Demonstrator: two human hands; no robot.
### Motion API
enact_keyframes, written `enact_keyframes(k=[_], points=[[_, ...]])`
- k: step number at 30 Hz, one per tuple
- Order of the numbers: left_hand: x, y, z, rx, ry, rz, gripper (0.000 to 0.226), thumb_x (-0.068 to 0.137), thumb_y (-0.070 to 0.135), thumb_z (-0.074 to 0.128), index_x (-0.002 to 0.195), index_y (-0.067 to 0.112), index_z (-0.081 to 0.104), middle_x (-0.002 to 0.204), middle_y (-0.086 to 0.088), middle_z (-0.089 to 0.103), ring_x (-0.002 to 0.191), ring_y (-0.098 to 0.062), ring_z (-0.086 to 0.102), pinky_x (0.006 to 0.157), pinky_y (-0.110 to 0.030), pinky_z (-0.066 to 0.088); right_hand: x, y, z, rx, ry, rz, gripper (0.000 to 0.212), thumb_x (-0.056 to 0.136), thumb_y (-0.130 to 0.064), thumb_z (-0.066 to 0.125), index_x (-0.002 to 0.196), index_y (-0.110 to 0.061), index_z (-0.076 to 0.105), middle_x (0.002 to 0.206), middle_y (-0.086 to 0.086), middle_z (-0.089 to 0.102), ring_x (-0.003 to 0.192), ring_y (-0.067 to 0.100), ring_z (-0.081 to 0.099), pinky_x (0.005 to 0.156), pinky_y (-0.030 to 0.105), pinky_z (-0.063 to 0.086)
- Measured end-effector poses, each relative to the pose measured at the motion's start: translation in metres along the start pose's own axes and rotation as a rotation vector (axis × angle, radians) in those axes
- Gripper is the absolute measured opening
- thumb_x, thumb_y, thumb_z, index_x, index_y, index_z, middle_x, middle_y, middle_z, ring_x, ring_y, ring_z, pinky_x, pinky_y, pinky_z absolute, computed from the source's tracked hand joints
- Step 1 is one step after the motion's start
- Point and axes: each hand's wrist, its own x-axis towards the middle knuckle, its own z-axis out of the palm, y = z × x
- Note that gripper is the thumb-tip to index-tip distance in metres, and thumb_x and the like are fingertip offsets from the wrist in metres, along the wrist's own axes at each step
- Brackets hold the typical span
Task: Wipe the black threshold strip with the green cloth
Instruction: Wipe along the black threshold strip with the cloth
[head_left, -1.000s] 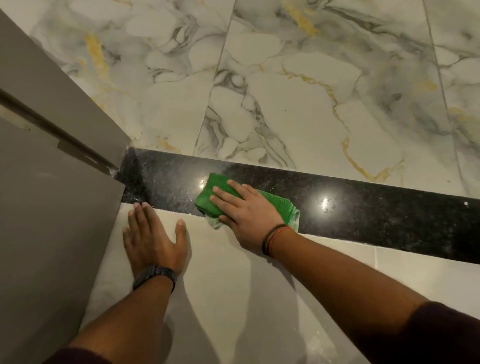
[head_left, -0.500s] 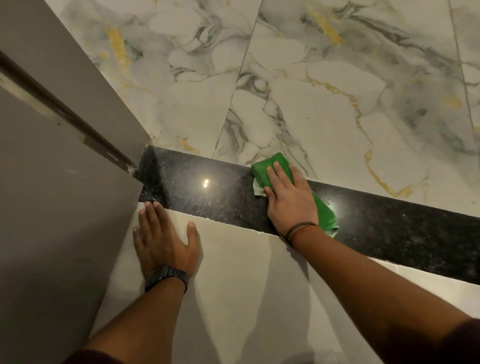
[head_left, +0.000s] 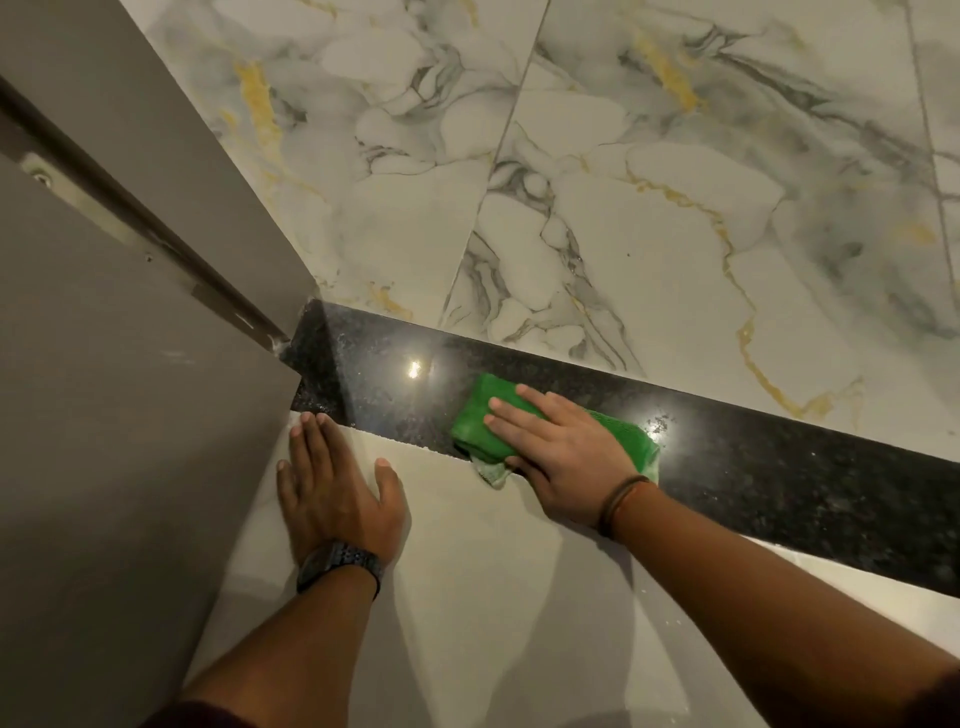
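A glossy black speckled threshold strip (head_left: 753, 462) runs across the floor from the door frame at left down to the right edge. A folded green cloth (head_left: 475, 423) lies on the strip near its middle-left, one pale corner hanging over the near edge. My right hand (head_left: 561, 452) presses flat on the cloth, fingers pointing left. My left hand (head_left: 332, 488) rests palm down on the plain tile, fingertips touching the strip's near edge beside the door.
A grey door and frame (head_left: 130, 364) rise at the left, meeting the strip's left end. White marble tiles with grey and gold veins (head_left: 649, 208) lie beyond the strip. Plain beige tile (head_left: 493, 597) lies on my side of it.
My right hand has slid the cloth back from the strip's far edge toward its near edge and slightly left. The left hand has stayed planted on the tile.
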Motion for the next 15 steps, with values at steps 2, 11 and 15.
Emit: enact_keyframes(k=[2,11,15], points=[[0.0,0.0,0.001,0.008,-0.009,0.0,0.081,0.08,0.042,0.034,0.148,0.002,0.015,0.158,-0.017,0.017,0.146,-0.027,0.015,0.115,-0.048,0.017,0.008,-0.004,0.002,-0.006,0.035,0.097,0.043,0.095,-0.027,0.045,0.137,-0.018,0.044,0.146,0.001,0.045,0.138,0.03,0.032,0.11,0.048,0.033],[0.002,0.003,0.0,0.012,-0.041,-0.028,0.088,0.078,0.049,0.036,0.149,0.004,0.013,0.159,-0.014,0.013,0.146,-0.026,0.013,0.118,-0.044,0.013,0.118,-0.044,0.023,-0.016,0.085,0.443,0.047,0.1,-0.029,0.032,0.146,-0.017,0.027,0.155,0.002,0.029,0.143,0.033,0.017,0.115,0.046,0.018],[0.003,0.0,-0.001,0.037,-0.07,-0.037,0.087,0.078,0.047,0.033,0.15,0.004,0.01,0.159,-0.013,0.01,0.147,-0.025,0.009,0.118,-0.043,0.01,0.152,-0.075,0.032,-0.055,0.005,0.194,0.048,0.1,-0.029,0.036,0.146,-0.019,0.025,0.156,0.0,0.027,0.143,0.031,0.015,0.115,0.046,0.017]])
